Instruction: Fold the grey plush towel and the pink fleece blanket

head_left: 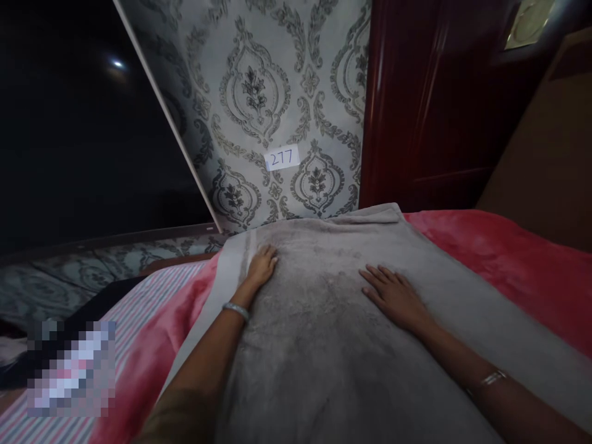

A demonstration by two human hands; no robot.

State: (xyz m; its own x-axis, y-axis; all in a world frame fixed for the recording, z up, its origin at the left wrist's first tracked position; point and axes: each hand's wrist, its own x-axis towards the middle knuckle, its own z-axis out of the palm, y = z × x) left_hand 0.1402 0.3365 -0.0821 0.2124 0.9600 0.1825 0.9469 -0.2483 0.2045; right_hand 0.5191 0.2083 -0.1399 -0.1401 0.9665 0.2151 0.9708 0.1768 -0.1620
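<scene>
A grey plush towel or small blanket lies spread over a bed, its far edge near the wall and its far right corner slightly raised. My left hand rests palm down near its left edge, by a pale border stripe, the fingers stretched forward. On the right half, my right hand lies flat on the same cloth with fingers spread. Neither hand grips anything. A bangle circles each wrist.
Beneath the grey cloth is a red plush blanket, showing on both sides. Striped bedding lies left. A large dark screen, patterned wallpaper with a "277" paper label, and a dark red door stand behind. Part of the lower left is pixelated.
</scene>
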